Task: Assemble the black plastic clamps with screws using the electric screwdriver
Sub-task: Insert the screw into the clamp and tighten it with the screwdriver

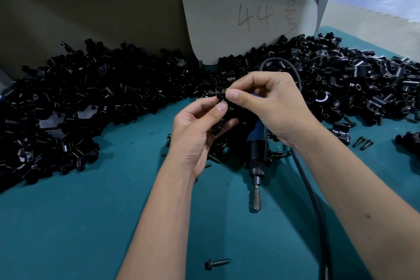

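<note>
left hand [200,129] is gripping a clamp [223,118]; right hand [270,102] is pinching a screw [223,93] into it. screwdriver [258,154] is lying unused; a pile [91,98] is waiting.

Left grip [200,127] and right grip [268,100] raised, fingertips seemingly pinching together

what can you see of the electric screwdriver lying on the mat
The electric screwdriver lies flat on the teal mat, bit end toward the camera. It has a blue body, a black knurled collar and a slim metal bit holder. The right hand hides its rear. A black cable runs alongside. No hand holds it; loose screws surround it.
</note>
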Motion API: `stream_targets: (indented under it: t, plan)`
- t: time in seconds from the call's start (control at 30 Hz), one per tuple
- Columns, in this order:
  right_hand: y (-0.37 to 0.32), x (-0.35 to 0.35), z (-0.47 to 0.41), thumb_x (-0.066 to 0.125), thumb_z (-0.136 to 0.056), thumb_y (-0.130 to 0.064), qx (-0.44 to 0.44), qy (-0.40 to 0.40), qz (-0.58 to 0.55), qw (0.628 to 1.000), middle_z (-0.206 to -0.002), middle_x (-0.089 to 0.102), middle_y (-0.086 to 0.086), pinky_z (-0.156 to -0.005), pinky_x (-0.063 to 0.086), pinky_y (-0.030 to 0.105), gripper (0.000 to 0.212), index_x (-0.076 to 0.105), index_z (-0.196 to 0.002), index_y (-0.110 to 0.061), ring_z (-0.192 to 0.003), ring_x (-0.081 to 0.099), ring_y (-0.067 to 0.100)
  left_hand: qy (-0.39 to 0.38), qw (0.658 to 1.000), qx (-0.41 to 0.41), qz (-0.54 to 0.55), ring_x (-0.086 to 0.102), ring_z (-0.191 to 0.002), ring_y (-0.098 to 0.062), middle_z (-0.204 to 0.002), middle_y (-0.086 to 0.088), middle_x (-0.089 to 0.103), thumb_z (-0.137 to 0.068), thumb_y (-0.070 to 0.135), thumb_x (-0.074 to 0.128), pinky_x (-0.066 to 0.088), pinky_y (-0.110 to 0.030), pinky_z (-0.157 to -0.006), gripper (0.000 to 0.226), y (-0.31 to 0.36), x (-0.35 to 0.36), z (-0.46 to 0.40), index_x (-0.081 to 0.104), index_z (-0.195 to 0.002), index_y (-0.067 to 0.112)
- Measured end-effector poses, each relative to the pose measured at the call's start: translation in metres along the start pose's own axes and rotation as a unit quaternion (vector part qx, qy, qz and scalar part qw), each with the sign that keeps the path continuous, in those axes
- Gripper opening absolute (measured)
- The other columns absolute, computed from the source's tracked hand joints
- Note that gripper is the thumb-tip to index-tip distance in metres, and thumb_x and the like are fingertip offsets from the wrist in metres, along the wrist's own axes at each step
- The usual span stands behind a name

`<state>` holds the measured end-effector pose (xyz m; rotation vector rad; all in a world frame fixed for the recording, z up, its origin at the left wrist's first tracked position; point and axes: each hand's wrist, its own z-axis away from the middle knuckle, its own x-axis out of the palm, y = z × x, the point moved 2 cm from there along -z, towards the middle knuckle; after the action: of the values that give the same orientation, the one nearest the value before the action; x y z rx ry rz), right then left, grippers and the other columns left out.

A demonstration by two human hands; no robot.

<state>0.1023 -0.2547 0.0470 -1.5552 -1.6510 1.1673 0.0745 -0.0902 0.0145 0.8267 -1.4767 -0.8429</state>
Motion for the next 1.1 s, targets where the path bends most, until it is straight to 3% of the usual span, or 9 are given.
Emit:
stream_targets:
  t: [0.1, 0.2, 0.3, 0.47, 0.63, 0.83, 0.97, 1.1]
  plan:
    - [-0.003, 0.005, -0.001, 0.074, -0.095, -0.023, -0.013, -0.012, 0.056, 0.998, -0.084, 0.071, -0.009, -0.077, 0.05, 0.022, 0.009, 0.071, -0.088, -0.018, -0.079, 0.063, 0.004, 0.0, 1.0, 0.021, -0.019, 0.073, -0.085, -0.012, -0.086, -0.002, 0.075, -0.078, 0.014, 0.078, 0.062, -0.03, -0.077, 0.012, 0.0, 0.002, 0.0, 0.079, -0.089, 0.011]
    - [-0.008, 0.01, 0.0, 0.063, -0.103, -0.022, -0.042, -0.041, 0.15, 0.987, -0.088, 0.066, -0.006, -0.076, 0.047, 0.018, 0.013, 0.063, -0.095, -0.012, -0.081, 0.06, 0.005, 0.013, 0.998, 0.039, -0.044, 0.075, -0.091, -0.016, -0.095, -0.008, 0.077, -0.077, 0.016, 0.078, 0.061, -0.03, -0.078, 0.026, 0.0, 0.002, 0.0, 0.076, -0.1, 0.005]
    - [-0.013, 0.011, 0.002, 0.064, -0.103, -0.021, -0.066, -0.017, 0.185, 0.98, -0.086, 0.064, 0.002, -0.077, 0.05, 0.031, 0.018, 0.061, -0.092, -0.007, -0.084, 0.06, 0.017, 0.027, 0.997, 0.045, -0.047, 0.076, -0.096, -0.022, -0.104, -0.018, 0.077, -0.076, 0.015, 0.078, 0.062, -0.031, -0.079, 0.04, 0.0, 0.004, 0.002, 0.072, -0.11, -0.004]
    - [-0.018, 0.012, 0.003, 0.066, -0.102, -0.021, -0.09, -0.001, 0.21, 0.973, -0.081, 0.061, 0.011, -0.074, 0.048, 0.041, 0.028, 0.059, -0.086, 0.001, -0.08, 0.057, 0.025, 0.009, 0.997, 0.047, -0.056, 0.076, -0.09, -0.015, -0.093, -0.007, 0.078, -0.076, 0.016, 0.078, 0.062, -0.03, -0.078, 0.03, -0.001, 0.004, 0.002, 0.075, -0.102, 0.003]
    - [-0.017, 0.012, 0.002, 0.059, -0.106, -0.022, -0.098, -0.009, 0.248, 0.964, -0.08, 0.053, 0.007, -0.07, 0.042, 0.03, 0.031, 0.055, -0.083, -0.001, -0.078, 0.05, 0.021, 0.01, 0.996, 0.054, -0.068, 0.076, -0.095, -0.022, -0.101, -0.016, 0.077, -0.075, 0.017, 0.081, 0.062, -0.032, -0.08, 0.033, -0.001, 0.004, 0.002, 0.077, -0.104, 0.003]
    - [-0.016, 0.015, 0.001, 0.05, -0.11, -0.03, -0.057, -0.022, 0.272, 0.96, -0.08, 0.043, -0.003, -0.07, 0.034, 0.02, 0.038, 0.044, -0.072, -0.03, -0.074, 0.044, 0.009, 0.013, 0.995, 0.051, -0.081, 0.075, -0.095, -0.021, -0.1, -0.013, 0.078, -0.076, 0.019, 0.079, 0.061, -0.03, -0.078, 0.032, 0.003, 0.003, 0.002, 0.076, -0.105, 0.004]
    - [-0.016, 0.02, 0.003, 0.044, -0.111, -0.024, -0.047, -0.042, 0.281, 0.957, -0.088, 0.043, -0.001, -0.074, 0.036, 0.027, 0.031, 0.049, -0.082, -0.013, -0.078, 0.043, 0.014, 0.018, 0.995, 0.042, -0.094, 0.074, -0.09, -0.013, -0.095, -0.005, 0.078, -0.09, 0.011, 0.074, 0.06, -0.027, -0.073, 0.01, 0.001, 0.002, 0.001, 0.079, -0.098, 0.01]
    - [-0.02, 0.018, 0.003, 0.045, -0.109, -0.019, -0.03, -0.087, 0.269, 0.959, -0.098, 0.047, 0.004, -0.078, 0.037, 0.021, 0.018, 0.05, -0.097, -0.008, -0.088, 0.044, 0.019, 0.01, 0.993, 0.043, -0.106, 0.072, -0.088, -0.008, -0.091, 0.0, 0.078, -0.098, 0.007, 0.066, 0.059, -0.026, -0.068, 0.026, 0.002, 0.0, 0.001, 0.084, -0.085, 0.02]
